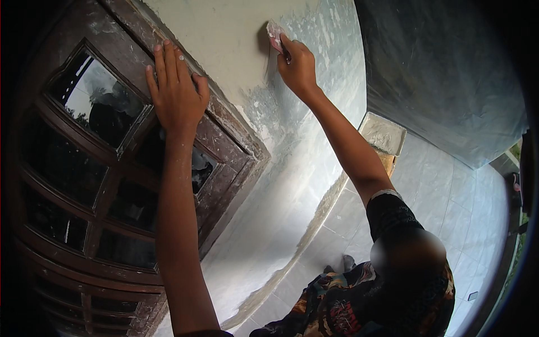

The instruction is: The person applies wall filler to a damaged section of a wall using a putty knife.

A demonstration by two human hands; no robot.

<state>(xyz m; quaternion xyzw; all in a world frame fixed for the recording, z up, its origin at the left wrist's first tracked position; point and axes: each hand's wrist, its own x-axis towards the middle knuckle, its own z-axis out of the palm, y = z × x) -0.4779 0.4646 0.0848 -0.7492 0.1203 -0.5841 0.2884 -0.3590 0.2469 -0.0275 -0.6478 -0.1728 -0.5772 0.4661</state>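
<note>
My left hand (178, 92) lies against the brown wooden frame (140, 33) of a window or door, its fingers stretched out. My right hand (298, 67) is raised to the wall (224, 42) and grips a putty knife (274, 35) by its reddish part. White paste coats the knife's upper end, which is at the wall's surface. Around it the wall shows smooth cream areas and patchy grey-blue ones. Much of the knife's handle is hidden in my fingers.
Dark glass panes (62, 157) fill the wooden frame at left. A rectangular tray of whitish paste (384, 135) rests on a light brown support (387, 163) beside the wall. Grey tiles (426, 185) cover the floor, and a dark sheet (438, 73) hangs at right.
</note>
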